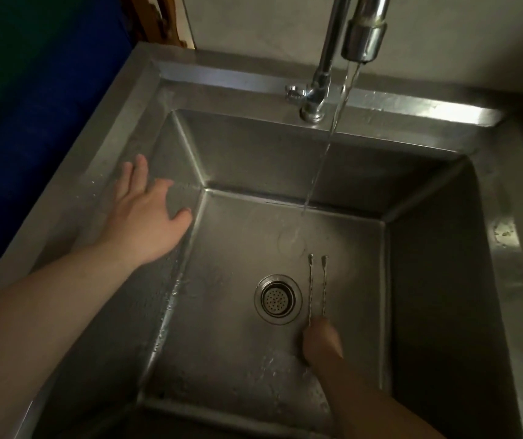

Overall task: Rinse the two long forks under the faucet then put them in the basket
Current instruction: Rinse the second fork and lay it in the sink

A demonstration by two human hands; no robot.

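Two long thin metal forks (317, 289) with twisted stems stick out side by side from my right hand (320, 343), which is closed around their near ends low inside the steel sink (333, 153). Their far tips point toward the spot where the water stream (326, 153) hits the sink floor, a little short of it. The chrome faucet (363, 33) runs above at the back. My left hand (149, 217) rests flat with fingers spread on the sink's left rim and holds nothing. No basket is in view.
A round drain strainer (277, 298) sits in the sink floor just left of the forks. The faucet's base and lever (309, 96) stand on the back ledge. A dark blue surface (32, 90) lies left of the sink; a pale wall is behind.
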